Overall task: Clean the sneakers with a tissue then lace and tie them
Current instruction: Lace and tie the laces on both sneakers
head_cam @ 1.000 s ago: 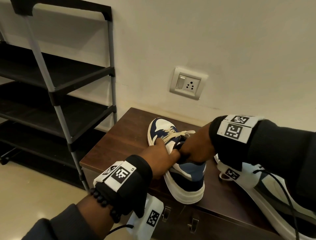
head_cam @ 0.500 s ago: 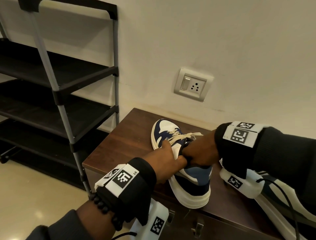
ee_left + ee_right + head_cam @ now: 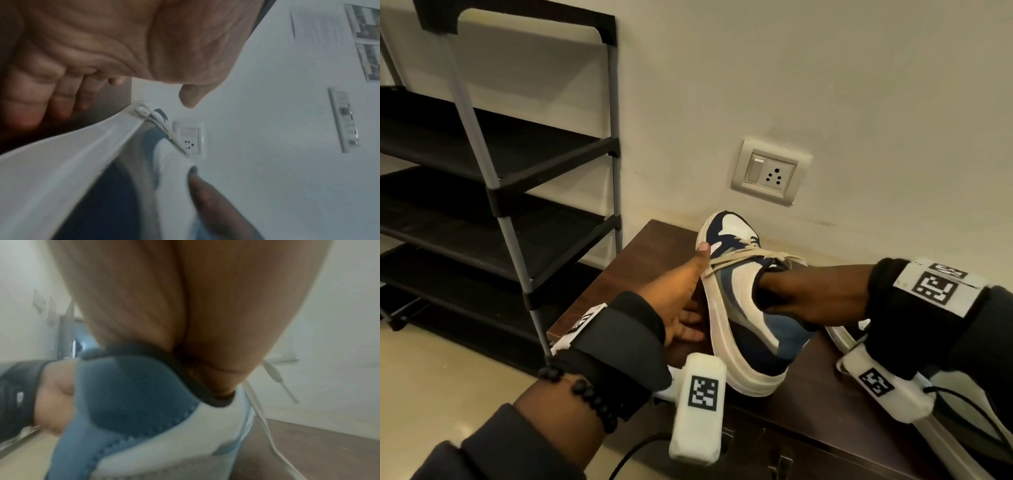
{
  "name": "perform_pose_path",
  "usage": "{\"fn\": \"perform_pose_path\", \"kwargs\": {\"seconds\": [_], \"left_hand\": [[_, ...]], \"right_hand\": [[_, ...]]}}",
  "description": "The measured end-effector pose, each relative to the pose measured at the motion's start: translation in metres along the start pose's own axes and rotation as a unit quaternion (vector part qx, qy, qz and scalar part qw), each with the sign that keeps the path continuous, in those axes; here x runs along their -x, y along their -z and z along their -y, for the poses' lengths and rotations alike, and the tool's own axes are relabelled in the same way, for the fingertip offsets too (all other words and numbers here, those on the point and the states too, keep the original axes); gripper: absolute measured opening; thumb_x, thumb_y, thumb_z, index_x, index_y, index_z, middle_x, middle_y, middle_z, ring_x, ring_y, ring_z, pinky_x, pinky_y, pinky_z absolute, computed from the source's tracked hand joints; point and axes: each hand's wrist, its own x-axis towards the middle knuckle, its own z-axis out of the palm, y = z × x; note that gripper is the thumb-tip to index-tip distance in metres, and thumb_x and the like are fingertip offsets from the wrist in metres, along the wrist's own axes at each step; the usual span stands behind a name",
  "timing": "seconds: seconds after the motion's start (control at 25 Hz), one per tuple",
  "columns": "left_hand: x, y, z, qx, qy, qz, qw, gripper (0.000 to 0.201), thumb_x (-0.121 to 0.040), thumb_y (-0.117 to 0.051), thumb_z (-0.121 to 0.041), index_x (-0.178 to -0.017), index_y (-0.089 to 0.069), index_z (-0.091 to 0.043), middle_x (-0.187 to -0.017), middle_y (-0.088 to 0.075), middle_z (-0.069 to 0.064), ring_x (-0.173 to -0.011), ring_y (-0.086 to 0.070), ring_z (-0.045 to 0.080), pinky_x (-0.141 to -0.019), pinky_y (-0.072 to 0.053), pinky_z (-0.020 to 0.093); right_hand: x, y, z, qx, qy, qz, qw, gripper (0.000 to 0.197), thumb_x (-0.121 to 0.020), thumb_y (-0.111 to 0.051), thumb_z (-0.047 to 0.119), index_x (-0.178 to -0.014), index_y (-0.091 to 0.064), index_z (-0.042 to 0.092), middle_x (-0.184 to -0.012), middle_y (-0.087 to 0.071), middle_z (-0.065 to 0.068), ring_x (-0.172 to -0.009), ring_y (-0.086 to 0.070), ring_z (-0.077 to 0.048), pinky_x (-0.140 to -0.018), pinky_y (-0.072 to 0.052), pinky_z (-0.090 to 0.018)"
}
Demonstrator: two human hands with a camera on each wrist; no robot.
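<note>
A navy, blue and white sneaker (image 3: 743, 308) is tipped on its side on the brown wooden table (image 3: 647, 246), its white sole facing left. My left hand (image 3: 685, 301) cups that sole, fingers beneath it and thumb up along the rim near the toe. My right hand (image 3: 801, 301) has its fingers curled inside the shoe's collar and grips it. Cream laces (image 3: 750, 255) are threaded across the top, their ends hanging loose. The left wrist view is filled by the white sole (image 3: 72, 162); the right wrist view by the blue heel (image 3: 133, 394). No tissue is in view.
A second sneaker (image 3: 983, 431) lies at the table's right end, mostly hidden behind my right forearm. A black shoe rack (image 3: 517, 164) stands to the left. A wall socket (image 3: 767, 173) sits on the wall just behind the table. Drawer handles (image 3: 780, 462) show below the front edge.
The sneaker stood flat on its sole; now it is tipped with the sole to the left. My left hand went from the laces to the sole, and my right hand's fingers went deeper into the collar.
</note>
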Motion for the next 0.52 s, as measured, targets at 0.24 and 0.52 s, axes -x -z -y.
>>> {"fn": "perform_pose_path", "kwargs": {"seconds": [0.24, 0.52], "left_hand": [[-0.009, -0.02, 0.015, 0.004, -0.1, -0.017, 0.995, 0.082, -0.06, -0.067, -0.072, -0.124, -0.057, -0.023, -0.112, -0.069, 0.004, -0.105, -0.063, 0.024, -0.096, -0.049, 0.042], [-0.013, -0.015, 0.003, 0.145, -0.192, -0.061, 0.969, 0.068, -0.065, -0.076, -0.052, -0.121, -0.062, -0.018, -0.107, -0.073, 0.006, -0.099, -0.069, 0.025, -0.092, -0.053, 0.046]], "right_hand": [[0.021, -0.004, 0.015, 0.06, 0.06, -0.038, 0.996, 0.018, -0.092, -0.052, 0.018, -0.074, -0.051, 0.017, -0.073, -0.053, 0.003, -0.061, -0.044, -0.009, -0.06, -0.039, -0.011], [0.01, -0.023, 0.045, 0.259, 0.068, -0.032, 0.963, 0.026, -0.096, -0.039, 0.01, -0.114, -0.056, 0.001, -0.092, -0.051, -0.009, -0.091, -0.049, -0.029, -0.075, -0.038, -0.031]]}}
